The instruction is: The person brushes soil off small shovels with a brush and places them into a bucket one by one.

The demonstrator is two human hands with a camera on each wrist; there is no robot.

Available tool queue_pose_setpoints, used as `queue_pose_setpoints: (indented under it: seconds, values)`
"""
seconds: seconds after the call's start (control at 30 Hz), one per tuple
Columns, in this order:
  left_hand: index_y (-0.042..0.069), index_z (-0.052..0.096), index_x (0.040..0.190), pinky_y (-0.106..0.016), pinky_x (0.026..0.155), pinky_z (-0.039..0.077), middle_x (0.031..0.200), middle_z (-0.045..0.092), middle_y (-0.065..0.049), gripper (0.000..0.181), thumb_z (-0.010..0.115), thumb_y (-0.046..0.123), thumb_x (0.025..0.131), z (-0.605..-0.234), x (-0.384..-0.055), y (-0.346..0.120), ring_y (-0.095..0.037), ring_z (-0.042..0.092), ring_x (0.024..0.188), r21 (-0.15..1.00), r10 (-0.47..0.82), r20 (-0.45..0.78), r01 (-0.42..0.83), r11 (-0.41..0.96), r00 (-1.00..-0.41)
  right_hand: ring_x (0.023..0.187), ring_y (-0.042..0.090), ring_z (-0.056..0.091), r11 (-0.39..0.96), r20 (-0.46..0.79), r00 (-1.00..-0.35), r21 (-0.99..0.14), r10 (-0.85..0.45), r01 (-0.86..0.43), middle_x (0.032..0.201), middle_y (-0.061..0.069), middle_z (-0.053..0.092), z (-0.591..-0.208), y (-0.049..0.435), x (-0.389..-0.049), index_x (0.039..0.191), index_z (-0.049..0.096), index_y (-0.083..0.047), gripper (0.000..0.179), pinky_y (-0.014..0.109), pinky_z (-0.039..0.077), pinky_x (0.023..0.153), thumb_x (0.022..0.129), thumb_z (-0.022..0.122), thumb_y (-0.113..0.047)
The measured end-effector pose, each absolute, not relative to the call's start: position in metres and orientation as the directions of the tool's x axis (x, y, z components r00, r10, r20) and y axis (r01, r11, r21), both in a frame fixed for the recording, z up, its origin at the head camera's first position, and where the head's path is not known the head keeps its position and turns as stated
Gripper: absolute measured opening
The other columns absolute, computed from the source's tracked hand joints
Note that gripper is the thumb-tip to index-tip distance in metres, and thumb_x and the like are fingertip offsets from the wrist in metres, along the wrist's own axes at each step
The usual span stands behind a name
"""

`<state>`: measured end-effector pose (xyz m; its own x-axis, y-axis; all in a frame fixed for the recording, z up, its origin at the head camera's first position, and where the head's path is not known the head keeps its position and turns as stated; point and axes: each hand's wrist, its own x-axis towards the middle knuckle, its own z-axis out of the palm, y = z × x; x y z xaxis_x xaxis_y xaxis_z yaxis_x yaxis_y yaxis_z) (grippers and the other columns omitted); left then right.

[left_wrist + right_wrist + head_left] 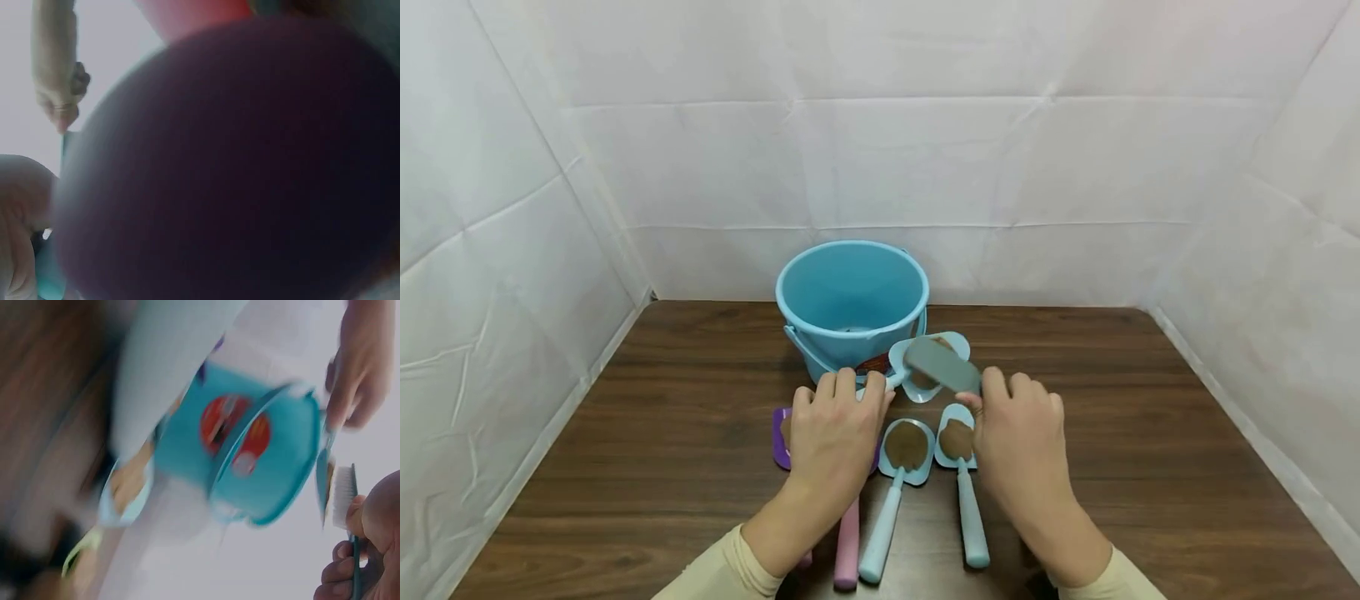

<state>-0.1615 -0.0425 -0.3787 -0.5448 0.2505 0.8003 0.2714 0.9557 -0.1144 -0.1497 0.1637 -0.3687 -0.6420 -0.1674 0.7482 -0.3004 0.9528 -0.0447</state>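
My left hand [842, 433] grips the handle of a light blue toy shovel [958, 343], its blade raised in front of the bucket and smeared brown. A flat grey-green brush [943, 365] is in the grasp of my right hand [1021, 429]. In the right wrist view its white bristles [342, 494] face the shovel's brown-coated side, close to it; whether they touch I cannot tell. The left wrist view is mostly covered by a dark purple blur, with the left hand [15, 225] on a turquoise handle [50, 278] at its edge.
Behind the hands stands a light blue bucket [853, 287] with a red label. Two light blue shovels [880, 533] [972, 517] with brown patches lie in front. A purple shovel [780, 437] and a pink handle [847, 546] are partly under the left arm. White sheets [925, 167] enclose the table.
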Motion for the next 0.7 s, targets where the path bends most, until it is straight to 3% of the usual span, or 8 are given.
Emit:
queue_pose_setpoints:
  seconds: [0.13, 0.27, 0.4, 0.6, 0.7]
  values:
    - [0.011, 0.057, 0.078, -0.036, 0.053, 0.035, 0.068, 0.047, -0.005, 0.032, 0.051, 0.028, 0.105, -0.375, -0.164, -0.043, -0.023, 0.049, 0.06, -0.123, 0.251, 0.836, 0.278, 0.953, -0.489, 0.05, 0.017, 0.024, 0.937, 0.754, -0.62, -0.014, -0.22, -0.349, 0.061, 0.002, 0.027, -0.369, 0.149, -0.134, 0.076, 0.043, -0.007, 0.056, 0.031, 0.019, 0.052, 0.106, 0.028, -0.052]
    - [0.01, 0.055, 0.077, -0.036, 0.055, 0.036, 0.069, 0.045, -0.004, 0.035, 0.052, 0.032, 0.104, -0.371, -0.164, -0.044, -0.022, 0.049, 0.061, -0.132, 0.253, 0.842, 0.274, 0.953, -0.476, 0.05, 0.019, 0.025, 0.95, 0.772, -0.605, -0.006, -0.195, -0.313, 0.061, 0.003, 0.026, -0.367, 0.146, -0.133, 0.075, 0.043, -0.007, 0.057, 0.031, 0.019, 0.052, 0.106, 0.027, -0.052]
    - [0.009, 0.061, 0.085, -0.036, 0.055, 0.036, 0.072, 0.049, -0.005, 0.038, 0.051, 0.041, 0.105, -0.37, -0.161, -0.043, -0.023, 0.05, 0.063, -0.134, 0.261, 0.837, 0.282, 0.95, -0.481, 0.049, 0.021, 0.027, 0.96, 0.796, -0.584, -0.01, -0.161, -0.279, 0.061, 0.004, 0.027, -0.365, 0.153, -0.139, 0.075, 0.045, -0.006, 0.054, 0.032, 0.019, 0.052, 0.105, 0.037, -0.05]
    - [0.011, 0.065, 0.092, -0.036, 0.054, 0.035, 0.073, 0.052, -0.007, 0.048, 0.033, 0.041, 0.11, -0.371, -0.159, -0.042, -0.023, 0.051, 0.063, -0.111, 0.256, 0.825, 0.299, 0.948, -0.504, 0.049, 0.022, 0.028, 0.962, 0.802, -0.581, -0.03, -0.139, -0.272, 0.06, 0.004, 0.027, -0.368, 0.162, -0.149, 0.074, 0.045, -0.007, 0.045, 0.033, 0.019, 0.052, 0.099, 0.055, -0.044]
    - [0.011, 0.065, 0.092, -0.036, 0.054, 0.035, 0.072, 0.051, -0.007, 0.045, 0.036, 0.041, 0.11, -0.373, -0.159, -0.042, -0.023, 0.051, 0.064, -0.1, 0.252, 0.81, 0.297, 0.95, -0.53, 0.05, 0.022, 0.028, 0.959, 0.804, -0.58, -0.046, -0.131, -0.281, 0.06, 0.004, 0.027, -0.371, 0.165, -0.153, 0.073, 0.044, -0.008, 0.042, 0.033, 0.019, 0.052, 0.093, 0.064, -0.04]
